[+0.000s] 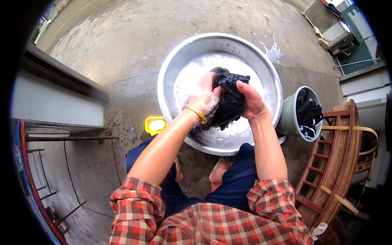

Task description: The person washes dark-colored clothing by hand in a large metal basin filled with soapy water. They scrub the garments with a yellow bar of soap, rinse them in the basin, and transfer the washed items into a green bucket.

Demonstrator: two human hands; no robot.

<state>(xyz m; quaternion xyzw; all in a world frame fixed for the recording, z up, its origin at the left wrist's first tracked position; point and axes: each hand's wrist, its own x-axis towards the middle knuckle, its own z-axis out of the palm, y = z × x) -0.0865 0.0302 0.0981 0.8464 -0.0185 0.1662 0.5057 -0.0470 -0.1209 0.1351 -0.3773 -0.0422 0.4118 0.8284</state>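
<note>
A wet black cloth garment [229, 99] is bunched between my two hands, above a large round metal basin [220, 148]. White suds [190, 76] cover much of the water in the basin. My left hand [203, 96], wet and foamy, grips the garment's left side; a gold-coloured bangle [196, 113] circles that wrist. On the other side, my right hand [252, 101] holds the garment's right edge, thumb uppermost. Part of the dark cloth hangs down toward the suds behind my left wrist, where its end is partly hidden.
Left of the basin sits a yellow soap dish [149, 125] with a white bar of soap [157, 125]. A grey-green bucket [287, 114] of dark clothes [306, 107] stands at right, near a brown wooden bench [337, 159]. Splashed suds [274, 53] lie on the concrete floor [131, 39].
</note>
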